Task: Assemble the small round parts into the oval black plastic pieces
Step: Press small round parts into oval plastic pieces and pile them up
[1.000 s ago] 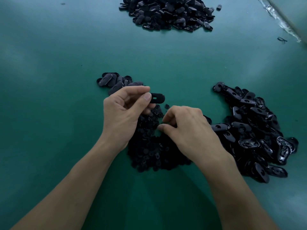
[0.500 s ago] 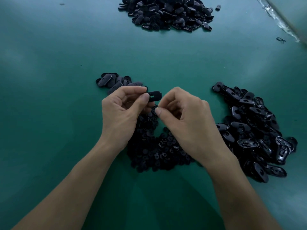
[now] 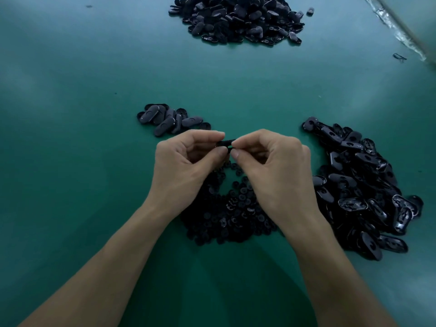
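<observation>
One oval black plastic piece (image 3: 225,143) is held in the air between both hands over the green table. My left hand (image 3: 186,164) pinches its left end between thumb and forefinger. My right hand (image 3: 271,166) pinches its right end; fingertips hide most of it, and I cannot see a round part there. Below the hands lies a heap of small round black parts (image 3: 232,213). A pile of oval pieces (image 3: 361,185) spreads to the right.
A small group of oval pieces (image 3: 168,120) lies just beyond my left hand. A large heap of oval pieces (image 3: 238,18) sits at the far edge of the green table (image 3: 70,138). A strip of clear plastic (image 3: 398,31) runs along the top right corner.
My right hand rose from the heap of round parts and came up to the oval piece in my left hand. Both hands now meet on that piece.
</observation>
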Tool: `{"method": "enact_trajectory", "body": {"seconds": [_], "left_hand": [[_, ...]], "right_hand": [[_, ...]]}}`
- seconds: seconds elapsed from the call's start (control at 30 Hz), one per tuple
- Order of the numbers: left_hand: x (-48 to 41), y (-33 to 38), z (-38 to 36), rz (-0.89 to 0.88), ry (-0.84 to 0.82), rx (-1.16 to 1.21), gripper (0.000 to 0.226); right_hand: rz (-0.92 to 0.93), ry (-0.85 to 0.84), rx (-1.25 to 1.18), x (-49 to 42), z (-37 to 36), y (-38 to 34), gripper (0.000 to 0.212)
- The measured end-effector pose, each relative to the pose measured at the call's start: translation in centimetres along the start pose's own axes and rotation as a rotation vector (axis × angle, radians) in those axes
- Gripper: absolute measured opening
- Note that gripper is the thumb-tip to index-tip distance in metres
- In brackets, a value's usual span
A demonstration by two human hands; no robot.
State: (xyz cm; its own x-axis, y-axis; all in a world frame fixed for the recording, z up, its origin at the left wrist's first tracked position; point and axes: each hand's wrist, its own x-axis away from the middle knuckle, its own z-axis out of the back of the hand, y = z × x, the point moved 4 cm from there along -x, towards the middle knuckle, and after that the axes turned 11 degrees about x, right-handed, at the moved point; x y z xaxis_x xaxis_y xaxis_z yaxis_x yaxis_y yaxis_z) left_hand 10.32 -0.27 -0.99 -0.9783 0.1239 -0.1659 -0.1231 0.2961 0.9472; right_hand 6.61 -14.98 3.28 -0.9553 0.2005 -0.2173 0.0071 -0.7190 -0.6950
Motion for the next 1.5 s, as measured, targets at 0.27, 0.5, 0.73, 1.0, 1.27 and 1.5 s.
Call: {"method": "enact_trajectory", "body": {"seconds": [0.27,0.5,0.73,1.0,1.27,1.5], "left_hand": [[0.1,0.0,-0.14,-0.027,-0.035,-0.05,0.022],[0.12,-0.07,-0.1,-0.012,-0.027,-0.049,0.021],[0.09,-0.02,-0.11,-0.017,-0.026,-0.034,0.023],[0.07,0.03,-0.2,-0.042,-0.035,-0.057,0.024],[0.11,0.05,-0.41,-0.03,-0.058,-0.036,0.021],[0.09,-0.01,-0.32,-0.029,-0.04,-0.037,0.017]], "right_hand": [[0.012,0.017,0.007,0.16,-0.14,-0.25,0.01],[0.013,0.003,0.043,0.21,-0.25,-0.33,0.011],[0.007,0.008,0.041,0.19,-0.23,-0.76,0.012],[0.011,0.001,0.071,0.36,-0.24,-0.77,0.012],[0.022,0.102,0.149,0.71,-0.39,-0.92,0.01],[0.047,0.129,0.164,0.81,-0.7,-1.11,0.01]]}}
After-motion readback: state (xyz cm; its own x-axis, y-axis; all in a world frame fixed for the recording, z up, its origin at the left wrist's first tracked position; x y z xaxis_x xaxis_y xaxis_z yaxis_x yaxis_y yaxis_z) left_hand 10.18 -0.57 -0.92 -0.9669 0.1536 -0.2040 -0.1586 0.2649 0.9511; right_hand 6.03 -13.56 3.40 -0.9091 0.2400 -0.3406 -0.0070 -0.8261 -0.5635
